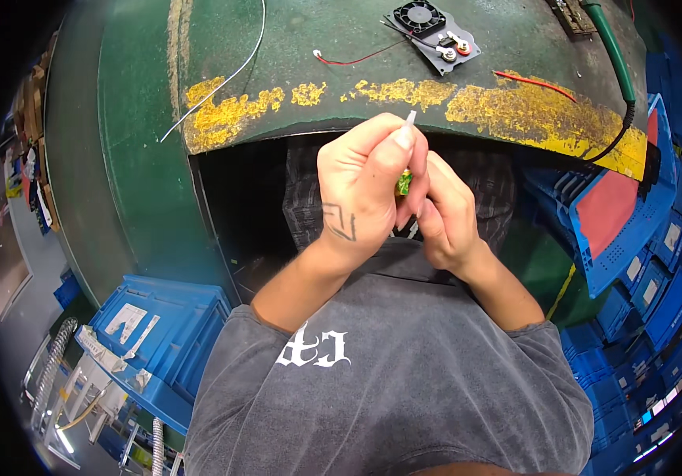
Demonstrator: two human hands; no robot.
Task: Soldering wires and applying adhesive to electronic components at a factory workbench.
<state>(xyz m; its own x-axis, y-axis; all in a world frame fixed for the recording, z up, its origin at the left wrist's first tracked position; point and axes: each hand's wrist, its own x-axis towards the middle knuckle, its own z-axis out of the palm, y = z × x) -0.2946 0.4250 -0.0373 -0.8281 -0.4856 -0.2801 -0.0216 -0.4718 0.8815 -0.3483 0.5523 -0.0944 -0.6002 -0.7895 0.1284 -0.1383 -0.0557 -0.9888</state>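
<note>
My left hand is closed, thumb pressed on the bent index finger. A small thing with a flat greyish tip sticks up from that pinch. Just below, between both hands, shows a bit of a shiny green and yellow piece; whether it belongs to the grey-tipped thing is hidden. My right hand is closed too, its curled fingers against the left ones at the green piece. Both hands are held over my lap, before the bench edge. Beyond them on the bench lies a grey plate with a black fan and two terminals.
A thin red wire with a white connector runs from the plate. A loose red wire and a silvery wire lie on the green bench. At the right is a green-handled soldering iron. Blue crates stand on both sides.
</note>
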